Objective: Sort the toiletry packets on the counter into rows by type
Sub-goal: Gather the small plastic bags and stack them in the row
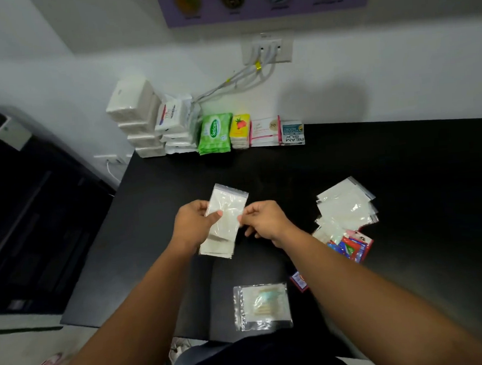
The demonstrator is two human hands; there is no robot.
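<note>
Above the middle of the black counter (403, 172) I hold a small stack of clear zip bags (227, 211) with white contents. My left hand (193, 227) grips the stack from the left, thumb across its front. My right hand (264, 219) pinches the right edge of the top bag. A loose pile of the same clear zip bags (345, 204) lies to the right, partly over red and blue sachets (351, 246). Another clear bag (263, 306) with a pale item inside lies near the front edge. A red sachet (299, 281) peeks out under my right forearm.
Along the back wall stand sorted stacks: white tissue packs (134, 118), white wipe packs (174, 124), green Sanicare wipes (214, 133), yellow packs (239, 131), white and pink sachets (265, 131), Cream Silk sachets (293, 132). Cables (228, 84) hang from a wall socket. A dark cabinet (24, 209) stands left.
</note>
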